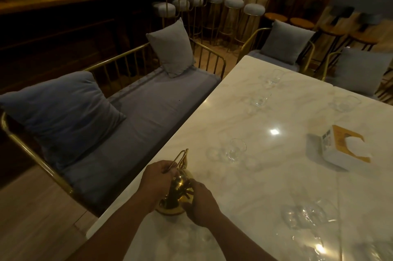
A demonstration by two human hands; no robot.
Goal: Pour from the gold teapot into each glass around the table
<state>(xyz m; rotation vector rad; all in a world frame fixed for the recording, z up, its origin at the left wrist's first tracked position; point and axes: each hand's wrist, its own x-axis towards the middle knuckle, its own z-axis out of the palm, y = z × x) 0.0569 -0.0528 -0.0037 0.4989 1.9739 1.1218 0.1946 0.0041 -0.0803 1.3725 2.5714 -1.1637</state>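
Gold teapot (177, 191) upright near the left edge of the white marble table (265, 175), base resting on the top, thin curved spout or handle rising toward 12 o'clock. Left hand (158, 177) at the pot's 9 o'clock, fingers (170, 168) curled shut around the slender gold loop at the top. Right hand (201, 203) at the pot's 4 o'clock, fingers pressed against the round body, partly wrapped, grip closed on it. Nearest glass (234, 150) at 1 o'clock from the pot, near but apart, standing empty-looking. Two more glasses (260, 99) farther along at 1 o'clock, another cluster (306, 215) at 3 o'clock. Tissue box (338, 149) at 2 o'clock, well apart. Grey cushioned bench (138, 116) with gold rails beside the table at 10 o'clock.
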